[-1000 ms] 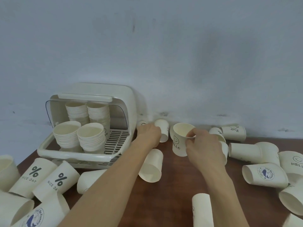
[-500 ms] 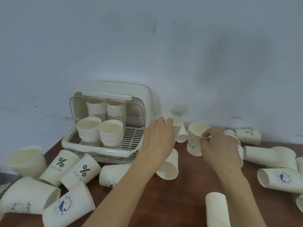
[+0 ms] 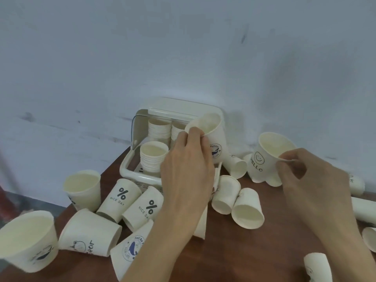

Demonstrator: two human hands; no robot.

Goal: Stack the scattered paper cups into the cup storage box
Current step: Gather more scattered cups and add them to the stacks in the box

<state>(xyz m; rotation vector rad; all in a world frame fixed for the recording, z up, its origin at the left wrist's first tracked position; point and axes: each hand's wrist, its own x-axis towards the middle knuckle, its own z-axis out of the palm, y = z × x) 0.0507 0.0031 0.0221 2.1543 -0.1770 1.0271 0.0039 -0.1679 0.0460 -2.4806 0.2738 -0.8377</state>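
Our left hand (image 3: 186, 169) is pinching the rim of a whale cup (image 3: 213, 139) and holding it up in front of the box (image 3: 130, 169). Our right hand (image 3: 309, 184) is pinching the rim of a HELLO cup (image 3: 266, 157) with a smiley face, and holding it up near the wall (image 3: 183, 47). We are holding both cups with their open ends up.

We are seeing the box sitting at the back of the brown table (image 3: 234, 251), by the wall, with its clear lid up. We are seeing stacks (image 3: 153, 157) of cups standing inside it.

We are looking at many more cups lying around on the table. Two "NICE DAY" cups (image 3: 122, 197) are lying side by side just in front of the box. A bear cup (image 3: 89, 234) is lying on its side near them. Two plain cups (image 3: 247, 208) are lying between our hands, with open ends facing us.
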